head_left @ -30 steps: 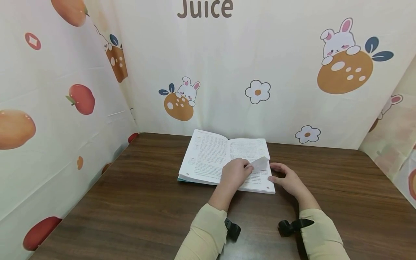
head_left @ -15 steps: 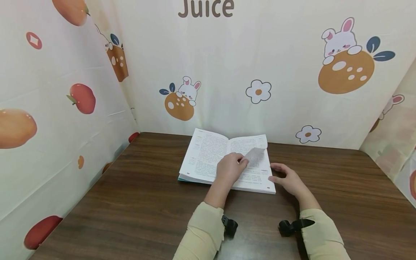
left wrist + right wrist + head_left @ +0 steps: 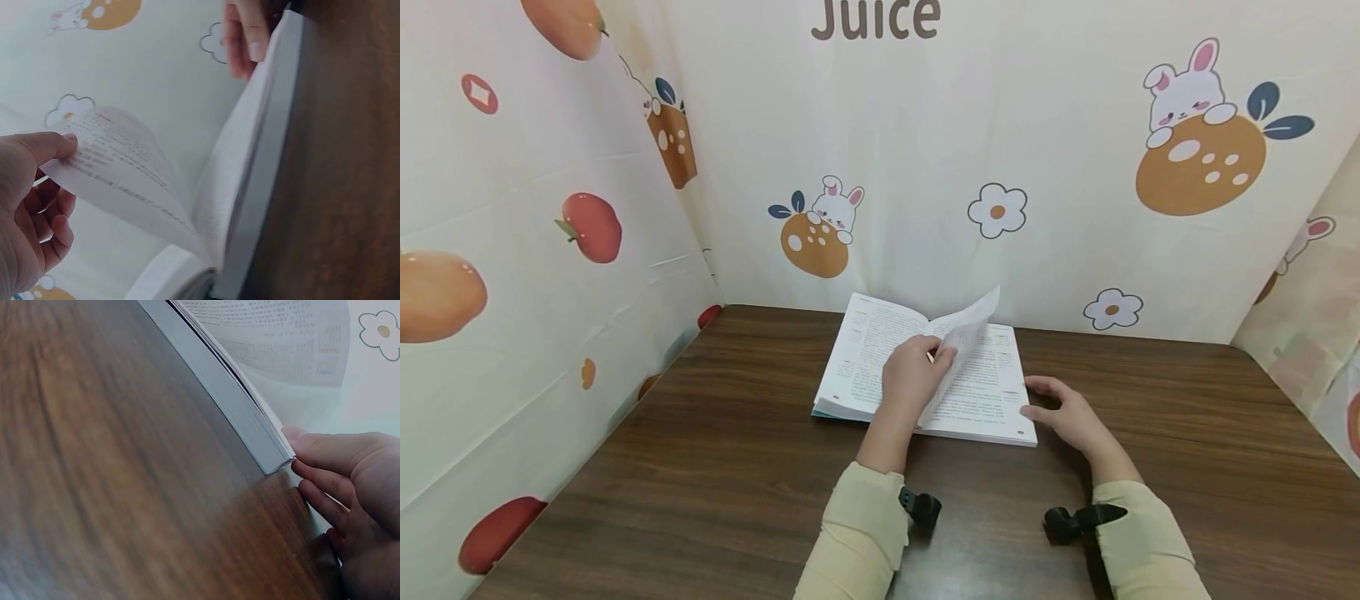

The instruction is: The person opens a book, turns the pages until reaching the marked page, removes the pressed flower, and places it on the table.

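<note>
Just right of center in the head view, an open book (image 3: 868, 358) lies on the dark wooden table (image 3: 722, 467), its far edge close to a pale printed cloth (image 3: 910, 125). The left hand (image 3: 910, 375) pinches a page (image 3: 976, 315) between thumb and fingers; the sheet stands up from the right half of the book, its free corner pointing toward the top of the frame. In the left wrist view the thumb presses on the printed side at the left of the frame, with the other fingers loosely bent below the sheet.

The right hand (image 3: 1071, 421) is at the book's right edge, its thumb touching the near corner and its fingers loosely extended beside it rather than clenched (how firmly they press, I cannot tell). Both arms enter from the bottom of the frame in pale yellow sleeves (image 3: 853, 533), each with a black device (image 3: 921, 507) at the wrist. The word "Juice" (image 3: 876, 20) runs along the cloth at upper center, and a rabbit print (image 3: 1201, 142) sits at upper right.
</note>
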Demonstrator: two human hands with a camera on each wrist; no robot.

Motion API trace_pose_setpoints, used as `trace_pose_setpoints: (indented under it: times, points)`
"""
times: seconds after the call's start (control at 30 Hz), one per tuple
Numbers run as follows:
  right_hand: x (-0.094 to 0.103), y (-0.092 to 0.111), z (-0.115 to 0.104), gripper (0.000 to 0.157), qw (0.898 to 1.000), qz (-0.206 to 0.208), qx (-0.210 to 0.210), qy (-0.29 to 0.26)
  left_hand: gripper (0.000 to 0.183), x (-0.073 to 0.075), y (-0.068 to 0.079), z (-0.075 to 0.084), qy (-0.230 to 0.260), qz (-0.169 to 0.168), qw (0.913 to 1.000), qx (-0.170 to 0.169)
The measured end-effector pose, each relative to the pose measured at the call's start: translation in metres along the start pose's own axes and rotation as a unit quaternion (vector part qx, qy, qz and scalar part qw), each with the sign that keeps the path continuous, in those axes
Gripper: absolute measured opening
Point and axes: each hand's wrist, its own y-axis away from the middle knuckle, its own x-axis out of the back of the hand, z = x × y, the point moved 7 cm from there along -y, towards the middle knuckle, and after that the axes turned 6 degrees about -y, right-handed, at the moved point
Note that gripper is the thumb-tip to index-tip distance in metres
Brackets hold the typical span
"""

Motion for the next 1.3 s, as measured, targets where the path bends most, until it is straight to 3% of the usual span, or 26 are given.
trace_pose_setpoints:
  times: [0.3,0.47,0.63,0.8,1.03,1.3]
  points:
    - [0.0,0.0,0.0,0.059,1.0,-0.002,-0.005,0.002,0.017,0.025,-0.003,-0.004,0.026,0.052,0.9983,-0.006]
    - [0.0,0.001,0.0,0.059,1.0,-0.001,-0.006,0.004,0.02,0.035,-0.005,-0.017,0.057,0.063,0.9962,0.019]
    - [0.0,0.001,0.0,0.059,1.0,0.001,-0.003,0.003,0.02,0.045,-0.006,-0.039,0.079,0.067,0.9923,0.067]
    - [0.0,-0.001,0.002,0.06,1.0,0.0,-0.004,0.006,0.022,0.049,-0.007,-0.072,0.088,0.027,0.9866,0.135]
    - [0.0,-0.001,0.001,0.06,1.0,0.0,-0.006,0.008,0.025,0.054,0.003,-0.123,0.092,-0.042,0.9659,0.239]
    - [-0.001,0.0,0.001,0.061,1.0,-0.001,-0.009,0.01,0.024,0.051,0.021,-0.16,0.049,-0.144,0.9454,0.288]
